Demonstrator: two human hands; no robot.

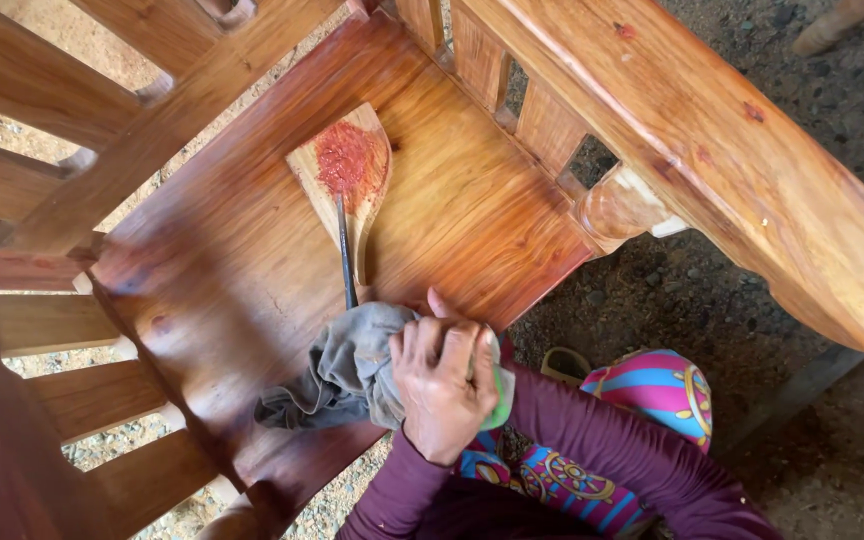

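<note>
At the near edge of the wooden chair seat [252, 260], my right hand [439, 385] is closed down over a crumpled grey rag [337, 375], fingers curled and pressing it onto the varnished wood. Under the same palm something pale green [499, 400] sticks out at the wrist side; it may be a sponge or sanding pad, but too little of it shows to be sure. The rag bunches out from my grip towards the chair's back slats, trailing over the seat edge. My left hand is nowhere in the view.

Straight ahead of my knuckles, further in on the seat, lies a small wooden paddle [347, 185] with a patch of red paste [344, 158] on its broad end. A thin dark stick [346, 255] rests on it, its long axis running from the paste back towards my hand, the near end just beside the rag. The seat shines reddish and wet-looking. A glossy armrest [732, 150] crosses above, and below it lie bare gravel ground [832, 440] and my patterned skirt [652, 385].
</note>
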